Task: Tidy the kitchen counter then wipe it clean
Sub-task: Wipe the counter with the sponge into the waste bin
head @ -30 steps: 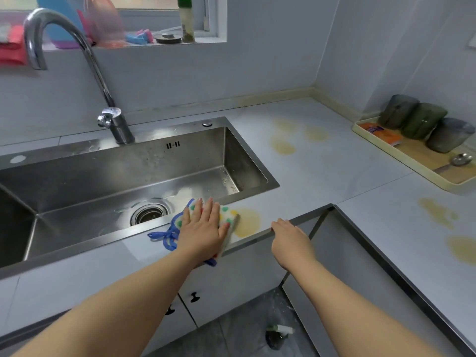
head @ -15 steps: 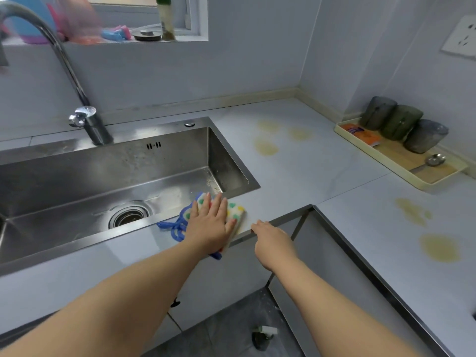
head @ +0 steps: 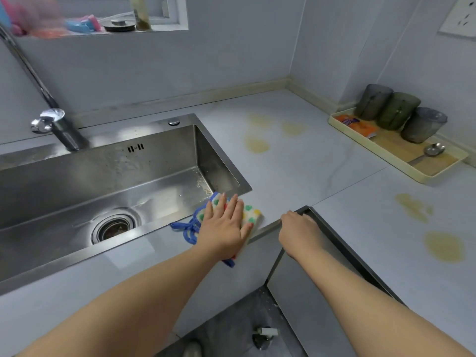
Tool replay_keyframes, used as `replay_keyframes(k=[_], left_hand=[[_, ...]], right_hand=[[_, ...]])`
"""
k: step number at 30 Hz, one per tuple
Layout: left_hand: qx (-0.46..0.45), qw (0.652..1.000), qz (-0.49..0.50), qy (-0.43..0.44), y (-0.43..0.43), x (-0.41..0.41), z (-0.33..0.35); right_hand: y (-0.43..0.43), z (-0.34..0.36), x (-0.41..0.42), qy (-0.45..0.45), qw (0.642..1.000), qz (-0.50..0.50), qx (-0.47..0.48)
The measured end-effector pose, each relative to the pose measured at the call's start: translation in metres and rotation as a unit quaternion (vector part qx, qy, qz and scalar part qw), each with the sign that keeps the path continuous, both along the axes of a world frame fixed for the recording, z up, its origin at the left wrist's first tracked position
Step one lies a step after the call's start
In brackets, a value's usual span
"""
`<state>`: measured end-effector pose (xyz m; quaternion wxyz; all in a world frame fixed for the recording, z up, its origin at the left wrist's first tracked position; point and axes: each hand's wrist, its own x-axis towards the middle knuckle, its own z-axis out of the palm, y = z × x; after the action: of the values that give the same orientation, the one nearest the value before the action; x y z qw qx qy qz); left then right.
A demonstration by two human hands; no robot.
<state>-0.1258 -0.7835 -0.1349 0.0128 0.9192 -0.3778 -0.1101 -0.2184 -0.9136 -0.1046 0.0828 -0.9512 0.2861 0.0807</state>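
White dotted cloth [head: 251,213] at the worktop [head: 309,171] front edge under left hand [head: 224,225], fingers straight; right hand [head: 298,230] seemingly grips that edge.

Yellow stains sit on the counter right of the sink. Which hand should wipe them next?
Left. The left hand presses flat on the spotted cloth near those stains; the right hand holds only the counter edge.

The left hand [head: 224,228] has slid the cloth [head: 252,215] rightward along the counter edge [head: 268,227], nearer the right hand [head: 298,230]. The yellow stain beside it no longer shows.
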Motion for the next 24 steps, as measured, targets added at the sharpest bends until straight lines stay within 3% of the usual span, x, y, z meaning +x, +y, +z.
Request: replay_keyframes(k=[5, 12, 18, 24], left_hand=[[0.010, 0.996, -0.085, -0.024, -0.002, 0.014, 0.000], [-0.014, 0.995, -0.098, -0.007, -0.090, 0.049, -0.002], [0.019, 0.981, -0.194, -0.004, -0.100, 0.069, 0.001], [-0.007, 0.997, -0.072, 0.008, -0.137, 0.112, 0.000]], right_hand=[[-0.007, 0.002, 0.014, -0.022, 0.998, -0.038, -0.046], [-0.054, 0.011, 0.061, -0.109, 0.989, -0.094, -0.016], [-0.100, 0.015, 0.079, -0.058, 0.988, -0.142, 0.002], [-0.117, 0.008, 0.082, -0.025, 0.990, -0.127, 0.048]])
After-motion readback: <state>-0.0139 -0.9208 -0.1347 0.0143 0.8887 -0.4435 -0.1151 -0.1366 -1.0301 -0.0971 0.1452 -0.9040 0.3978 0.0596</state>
